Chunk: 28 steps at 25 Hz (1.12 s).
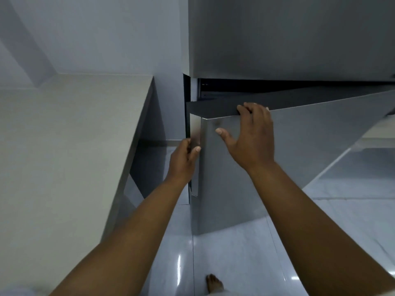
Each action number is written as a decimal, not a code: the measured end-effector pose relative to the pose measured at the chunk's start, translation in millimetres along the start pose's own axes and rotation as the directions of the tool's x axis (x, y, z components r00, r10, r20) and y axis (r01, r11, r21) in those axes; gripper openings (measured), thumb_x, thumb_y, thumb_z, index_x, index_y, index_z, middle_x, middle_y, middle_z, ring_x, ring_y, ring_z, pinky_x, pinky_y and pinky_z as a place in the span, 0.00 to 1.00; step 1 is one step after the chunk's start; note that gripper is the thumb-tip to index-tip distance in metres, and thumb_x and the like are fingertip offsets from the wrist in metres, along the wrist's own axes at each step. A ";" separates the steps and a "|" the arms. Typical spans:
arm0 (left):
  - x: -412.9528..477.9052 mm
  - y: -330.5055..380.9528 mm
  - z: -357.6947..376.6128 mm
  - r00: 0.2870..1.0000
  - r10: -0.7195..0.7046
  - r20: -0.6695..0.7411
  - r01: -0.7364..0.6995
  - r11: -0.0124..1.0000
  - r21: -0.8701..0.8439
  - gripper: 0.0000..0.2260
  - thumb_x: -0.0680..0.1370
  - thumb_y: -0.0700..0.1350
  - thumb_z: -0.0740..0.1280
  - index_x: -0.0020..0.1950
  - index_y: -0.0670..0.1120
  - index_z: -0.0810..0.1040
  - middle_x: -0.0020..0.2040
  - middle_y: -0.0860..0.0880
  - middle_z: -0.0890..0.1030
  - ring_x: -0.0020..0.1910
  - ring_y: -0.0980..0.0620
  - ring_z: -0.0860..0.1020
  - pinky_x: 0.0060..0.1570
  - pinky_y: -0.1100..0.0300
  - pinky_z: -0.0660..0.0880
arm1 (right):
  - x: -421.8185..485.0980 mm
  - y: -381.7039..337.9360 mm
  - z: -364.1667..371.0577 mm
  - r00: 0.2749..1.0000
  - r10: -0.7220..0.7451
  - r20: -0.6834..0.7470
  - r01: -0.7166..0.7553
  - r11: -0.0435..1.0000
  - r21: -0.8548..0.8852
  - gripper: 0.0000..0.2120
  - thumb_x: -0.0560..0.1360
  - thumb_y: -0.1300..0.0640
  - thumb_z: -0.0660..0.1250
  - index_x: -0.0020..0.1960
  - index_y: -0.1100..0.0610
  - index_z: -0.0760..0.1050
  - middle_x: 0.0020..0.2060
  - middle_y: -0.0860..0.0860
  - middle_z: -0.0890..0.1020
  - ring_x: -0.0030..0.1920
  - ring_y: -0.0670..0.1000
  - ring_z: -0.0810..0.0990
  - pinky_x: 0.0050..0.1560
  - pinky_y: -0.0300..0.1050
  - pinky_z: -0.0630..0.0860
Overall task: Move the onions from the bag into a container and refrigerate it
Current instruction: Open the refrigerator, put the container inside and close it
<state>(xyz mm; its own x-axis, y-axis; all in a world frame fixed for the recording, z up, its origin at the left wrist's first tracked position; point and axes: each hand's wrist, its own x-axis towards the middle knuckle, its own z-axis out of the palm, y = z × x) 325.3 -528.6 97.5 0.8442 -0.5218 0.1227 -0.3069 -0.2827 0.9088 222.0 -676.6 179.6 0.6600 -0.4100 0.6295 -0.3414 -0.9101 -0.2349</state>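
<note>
A tall grey refrigerator fills the upper right, its upper door [288, 35] closed. The lower fridge door [299, 150] stands partly ajar, with a dark gap showing above its top edge. My left hand [183, 161] grips the door's vertical handle strip [195, 159] on its left edge. My right hand [252, 135] rests on the door's upper front, fingers hooked over the top edge and thumb spread on the face. No onions, bag or container are in view.
A beige counter [70, 135] runs along the left, its side panel close to the fridge. Glossy pale floor tiles [235, 253] lie below, with my bare foot [213, 284] at the bottom. A white wall [96, 33] is behind the counter.
</note>
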 end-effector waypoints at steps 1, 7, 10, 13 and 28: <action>-18.6 1.9 0.8 1.000 0.028 0.006 -0.028 1.000 -0.001 0.06 0.80 0.48 0.63 0.52 0.48 0.75 0.45 0.51 0.79 0.43 0.60 0.76 0.43 0.65 0.72 | -14.9 -4.1 -9.1 0.999 0.041 0.008 -0.041 0.999 0.007 0.37 0.73 0.32 0.61 0.66 0.63 0.70 0.65 0.60 0.73 0.69 0.60 0.68 0.73 0.57 0.61; -120.7 18.7 23.8 0.961 0.250 0.118 -0.249 0.968 -0.023 0.07 0.78 0.47 0.66 0.40 0.49 0.75 0.33 0.56 0.74 0.34 0.60 0.74 0.33 0.69 0.70 | -95.8 -8.9 -85.1 0.978 0.207 -0.007 -0.207 0.978 -0.003 0.45 0.67 0.26 0.60 0.69 0.60 0.65 0.69 0.58 0.69 0.73 0.59 0.63 0.70 0.60 0.67; -167.5 34.8 44.8 0.918 0.340 0.203 -0.339 0.940 -0.044 0.07 0.78 0.46 0.67 0.41 0.47 0.79 0.34 0.54 0.77 0.33 0.60 0.74 0.34 0.63 0.73 | -134.4 -2.1 -127.9 0.965 0.259 0.039 -0.258 0.966 -0.024 0.46 0.65 0.24 0.58 0.70 0.56 0.65 0.72 0.56 0.66 0.76 0.57 0.59 0.71 0.60 0.67; -208.2 54.9 56.3 0.818 0.481 0.314 -0.490 0.870 -0.057 0.08 0.79 0.47 0.65 0.46 0.46 0.83 0.37 0.49 0.84 0.34 0.58 0.78 0.36 0.62 0.75 | -175.1 14.5 -170.2 0.953 0.297 0.064 -0.297 0.955 0.002 0.48 0.64 0.23 0.57 0.73 0.55 0.64 0.75 0.54 0.63 0.77 0.54 0.57 0.72 0.59 0.66; -234.6 114.9 172.5 0.427 0.636 0.643 -0.838 0.545 0.017 0.25 0.80 0.57 0.57 0.76 0.51 0.59 0.77 0.57 0.57 0.77 0.59 0.51 0.72 0.61 0.53 | -328.4 122.3 -314.1 0.919 0.216 -0.331 -0.261 0.960 -0.098 0.18 0.78 0.56 0.62 0.62 0.66 0.75 0.64 0.59 0.77 0.70 0.57 0.71 0.68 0.55 0.71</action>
<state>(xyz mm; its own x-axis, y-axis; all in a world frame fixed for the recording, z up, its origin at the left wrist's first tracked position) 16.1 -577.6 104.4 -0.1177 -0.9198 0.3743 -0.8822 0.2699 0.3859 -246.7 -634.4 176.7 0.3113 -0.5533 0.7726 -0.5654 -0.7613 -0.3174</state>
